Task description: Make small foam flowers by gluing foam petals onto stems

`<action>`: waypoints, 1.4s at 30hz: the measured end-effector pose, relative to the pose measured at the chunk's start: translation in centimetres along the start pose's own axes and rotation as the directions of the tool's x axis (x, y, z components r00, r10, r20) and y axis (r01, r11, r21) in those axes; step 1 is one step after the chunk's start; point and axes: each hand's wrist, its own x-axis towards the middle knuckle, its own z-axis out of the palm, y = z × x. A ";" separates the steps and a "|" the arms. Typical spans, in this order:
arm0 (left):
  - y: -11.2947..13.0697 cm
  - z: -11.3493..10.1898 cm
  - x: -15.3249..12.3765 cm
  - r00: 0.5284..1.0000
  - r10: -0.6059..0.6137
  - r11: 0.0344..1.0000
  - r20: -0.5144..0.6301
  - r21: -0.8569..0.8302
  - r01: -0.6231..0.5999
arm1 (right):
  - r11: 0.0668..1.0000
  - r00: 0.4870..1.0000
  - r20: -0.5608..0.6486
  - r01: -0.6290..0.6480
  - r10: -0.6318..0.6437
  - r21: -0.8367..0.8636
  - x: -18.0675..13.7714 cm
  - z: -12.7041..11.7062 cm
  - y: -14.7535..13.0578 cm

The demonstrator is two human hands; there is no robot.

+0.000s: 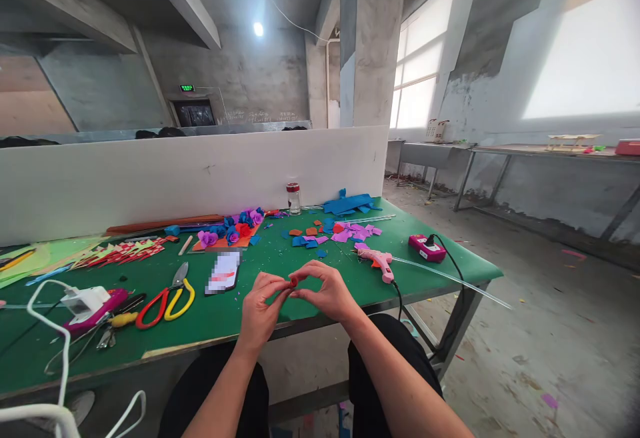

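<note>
Could read no word, number or brand with certainty. Saw a lit green sign high on the grey back wall, above a dark doorway; made out bright characters in it, too small to decipher. Noted pale handwriting scrawled across the same wall, right of the doorway and above the white partition: several clusters of strokes side by side, illegible. Found the phone on the green table with its screen blurred into coarse blocks, leaving neither text nor figures legible. Spotted a dark mark on the glass jar, too small to tell as lettering.
</note>
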 end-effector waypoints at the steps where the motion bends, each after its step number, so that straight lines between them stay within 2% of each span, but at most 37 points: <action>1: 0.0 0.0 0.0 1.000 0.002 1.000 0.005 -0.001 -0.002 | 1.000 1.000 0.003 0.005 -0.005 0.001 0.0 0.1 0.1; 12: 0.0 0.2 -0.1 0.998 -0.002 1.000 0.061 -0.004 0.003 | 0.998 0.997 -0.069 -0.023 0.019 -0.059 -0.2 0.6 0.7; 18: 0.0 0.3 -0.3 0.995 -0.084 0.996 0.052 -0.018 0.086 | 0.998 0.997 -0.077 -0.031 0.026 -0.060 -0.1 0.6 0.5; 29: 0.2 0.4 -0.1 0.996 -0.083 0.996 0.040 -0.024 0.084 | 0.998 0.996 -0.071 -0.058 0.056 -0.025 -0.2 0.6 0.5; 33: 0.3 0.3 -0.1 0.992 -0.126 0.990 0.028 -0.060 0.127 | 0.976 0.986 -0.053 -0.148 0.158 0.157 0.1 0.2 0.7; 36: 0.3 0.2 0.0 0.984 -0.176 0.980 0.024 -0.084 0.178 | 0.929 0.947 -0.140 -0.244 0.290 0.277 0.3 -0.3 1.0; 39: 0.0 0.3 0.0 0.971 -0.239 0.967 0.009 -0.082 0.239 | 0.911 0.897 -0.253 -0.285 0.363 0.298 0.4 -0.6 1.8; 42: -0.7 0.4 -0.1 0.947 -0.322 0.940 -0.012 -0.125 0.318 | 0.897 0.881 -0.248 -0.327 0.404 0.298 0.4 -0.3 2.4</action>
